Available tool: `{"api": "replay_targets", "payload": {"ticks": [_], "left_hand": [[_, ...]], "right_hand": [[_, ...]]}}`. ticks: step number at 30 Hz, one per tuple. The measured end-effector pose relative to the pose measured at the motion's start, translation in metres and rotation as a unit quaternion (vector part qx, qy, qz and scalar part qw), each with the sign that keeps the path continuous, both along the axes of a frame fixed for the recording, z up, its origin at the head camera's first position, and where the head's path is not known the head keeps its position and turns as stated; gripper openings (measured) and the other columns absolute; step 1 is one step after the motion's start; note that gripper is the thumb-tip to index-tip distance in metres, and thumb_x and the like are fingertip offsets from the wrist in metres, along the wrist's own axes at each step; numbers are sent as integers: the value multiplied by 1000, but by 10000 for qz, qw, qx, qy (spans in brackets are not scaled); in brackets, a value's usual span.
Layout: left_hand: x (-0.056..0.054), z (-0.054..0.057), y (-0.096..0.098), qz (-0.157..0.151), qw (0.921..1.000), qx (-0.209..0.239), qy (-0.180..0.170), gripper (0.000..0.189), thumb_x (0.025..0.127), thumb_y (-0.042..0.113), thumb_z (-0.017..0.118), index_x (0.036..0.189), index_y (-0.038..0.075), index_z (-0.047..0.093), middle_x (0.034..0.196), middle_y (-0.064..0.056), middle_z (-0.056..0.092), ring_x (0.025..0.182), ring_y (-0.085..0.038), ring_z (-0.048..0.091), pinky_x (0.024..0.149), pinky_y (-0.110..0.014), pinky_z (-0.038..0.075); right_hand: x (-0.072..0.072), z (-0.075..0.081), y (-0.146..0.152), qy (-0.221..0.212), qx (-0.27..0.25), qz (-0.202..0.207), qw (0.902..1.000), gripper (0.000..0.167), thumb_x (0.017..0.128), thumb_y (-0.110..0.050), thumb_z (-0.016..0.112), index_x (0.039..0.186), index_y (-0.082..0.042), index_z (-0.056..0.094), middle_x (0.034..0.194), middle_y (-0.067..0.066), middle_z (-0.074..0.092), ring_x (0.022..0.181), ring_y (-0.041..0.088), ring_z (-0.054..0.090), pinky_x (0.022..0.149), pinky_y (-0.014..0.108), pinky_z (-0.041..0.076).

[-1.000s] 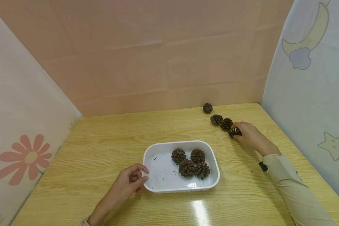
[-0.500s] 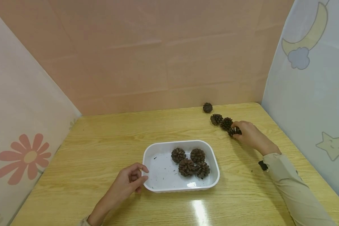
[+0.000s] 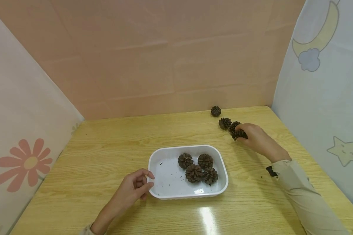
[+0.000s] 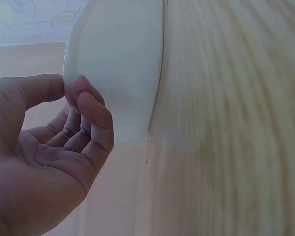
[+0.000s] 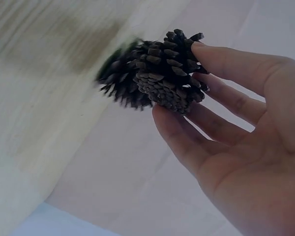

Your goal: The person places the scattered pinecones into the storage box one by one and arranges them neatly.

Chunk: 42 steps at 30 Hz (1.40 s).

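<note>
My right hand (image 3: 258, 140) grips a brown pinecone (image 5: 169, 73) between thumb and fingertips, at the table's right side. Close against it, in the head view, sits another pinecone (image 3: 235, 125), partly hidden by the held one and the fingers. In the right wrist view a blurred pinecone (image 5: 119, 78) shows behind the held one. To the left of these lies a third pinecone (image 3: 225, 123). My left hand (image 3: 134, 187) pinches the left rim of a white plastic tray (image 3: 166, 178). Several pinecones (image 3: 194, 173) lie in the tray's right half.
One more pinecone (image 3: 215, 111) sits near the back edge of the wooden table (image 3: 114, 140). Small dark flakes lie on the tray's floor. A peach cloth (image 3: 164, 65) hangs behind, and patterned white sheets (image 3: 320, 98) flank both sides.
My right hand has shifted slightly left and raised the pinecone, which now overlaps the neighbouring one in the head view. The left hand stays at the tray's rim.
</note>
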<state>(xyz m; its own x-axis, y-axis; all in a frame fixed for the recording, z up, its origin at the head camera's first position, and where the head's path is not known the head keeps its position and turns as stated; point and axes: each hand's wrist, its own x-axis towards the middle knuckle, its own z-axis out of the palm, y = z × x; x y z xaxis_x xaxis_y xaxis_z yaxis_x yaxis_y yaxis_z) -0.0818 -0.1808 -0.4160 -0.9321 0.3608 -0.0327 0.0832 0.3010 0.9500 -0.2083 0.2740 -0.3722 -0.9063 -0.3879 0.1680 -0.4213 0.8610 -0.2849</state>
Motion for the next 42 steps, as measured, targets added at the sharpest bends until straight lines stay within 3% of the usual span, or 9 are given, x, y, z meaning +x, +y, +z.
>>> {"api": "replay_targets", "payload": {"ticks": [12,27,37,42], "left_hand": [[-1,2,1,-19,10000,40,-29,26,94,12,69,113,-4,59,74,-8,53,55,-14,56,50,-30,53],[-2,-1,0,0,10000,31,-51,25,94,12,70,112,-3,60,73,-8,54,55,-15,57,50,-30,52],[-4,-2,-1,-42,9999,97,29,26,94,13,69,112,-4,60,72,-7,53,55,-13,56,50,-30,53],[-4,-2,-1,-54,9999,103,28,27,94,12,69,112,-5,59,72,-7,53,55,-12,56,50,-29,53]], "right_hand": [[11,12,-23,272,-275,233,9990,35,87,0,74,119,8,61,116,26,65,110,46,59,96,59,47],[21,12,-54,770,-518,603,9939,37,87,-4,76,120,4,63,119,22,64,115,40,58,97,55,48],[35,21,-87,1364,-473,1325,9806,35,86,-8,78,118,-1,64,115,15,63,108,31,61,86,44,55],[42,24,-102,1421,-490,1683,9742,37,85,-7,80,118,-2,64,115,11,64,107,27,61,86,40,55]]}}
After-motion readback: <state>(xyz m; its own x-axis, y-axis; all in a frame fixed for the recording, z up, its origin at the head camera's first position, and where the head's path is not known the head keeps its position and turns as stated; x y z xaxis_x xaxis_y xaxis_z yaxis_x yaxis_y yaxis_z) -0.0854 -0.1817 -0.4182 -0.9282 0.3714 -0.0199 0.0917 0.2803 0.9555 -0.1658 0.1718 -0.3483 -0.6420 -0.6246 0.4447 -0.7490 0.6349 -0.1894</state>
